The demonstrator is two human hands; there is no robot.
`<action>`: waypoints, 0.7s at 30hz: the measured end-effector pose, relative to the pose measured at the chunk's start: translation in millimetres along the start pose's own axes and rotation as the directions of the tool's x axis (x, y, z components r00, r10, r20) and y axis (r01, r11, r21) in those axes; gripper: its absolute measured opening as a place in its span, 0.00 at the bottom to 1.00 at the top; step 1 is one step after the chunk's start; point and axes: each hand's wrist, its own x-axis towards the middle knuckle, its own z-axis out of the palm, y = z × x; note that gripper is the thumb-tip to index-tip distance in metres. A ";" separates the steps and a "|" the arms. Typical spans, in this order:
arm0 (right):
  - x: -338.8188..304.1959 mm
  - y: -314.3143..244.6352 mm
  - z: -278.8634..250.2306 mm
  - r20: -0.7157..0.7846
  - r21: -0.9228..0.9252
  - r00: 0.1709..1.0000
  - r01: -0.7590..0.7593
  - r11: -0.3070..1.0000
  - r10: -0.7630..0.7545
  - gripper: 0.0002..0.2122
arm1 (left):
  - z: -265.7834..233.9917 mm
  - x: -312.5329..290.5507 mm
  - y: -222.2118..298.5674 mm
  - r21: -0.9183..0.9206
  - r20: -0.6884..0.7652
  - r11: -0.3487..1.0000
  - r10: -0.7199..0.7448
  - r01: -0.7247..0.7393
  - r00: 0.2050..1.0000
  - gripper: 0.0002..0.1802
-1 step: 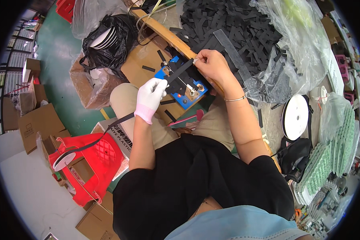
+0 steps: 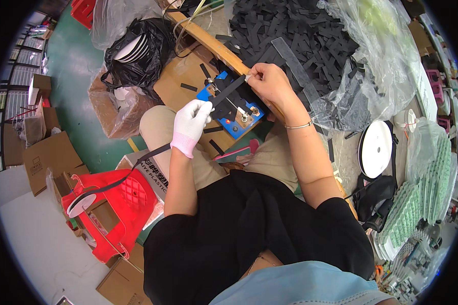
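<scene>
A black strap [image 2: 230, 92] is stretched between my two hands above a blue metal device [image 2: 254, 121] with metal fittings. My left hand [image 2: 191, 124], in a white glove with a pink cuff, is closed on the strap's near part. At the far end, the thumb and fingers of my bare right hand [image 2: 270, 84] pinch the strap beside the table's wooden edge [image 2: 224, 51]. From my left hand, more strap trails back to a small white reel [image 2: 81, 205] at the red plastic stool [image 2: 135, 195]. Cut black strips [image 2: 189, 87] lie on cardboard around the device.
A heap of black strips [image 2: 310, 51] covers the table beyond my right hand, with a clear ruler-like bar [image 2: 292, 63] and clear plastic sheeting [image 2: 381, 76]. A large white reel [image 2: 375, 149] lies at right. Left stand a black bag [image 2: 155, 66] and an open carton [image 2: 114, 114].
</scene>
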 end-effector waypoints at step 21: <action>-2.6 -1.8 2.2 0.201 0.478 0.956 0.094 0.874 -0.212 0.06 | 14.0 0.3 15.6 -0.236 -0.022 0.968 0.077 -0.080 0.997 0.12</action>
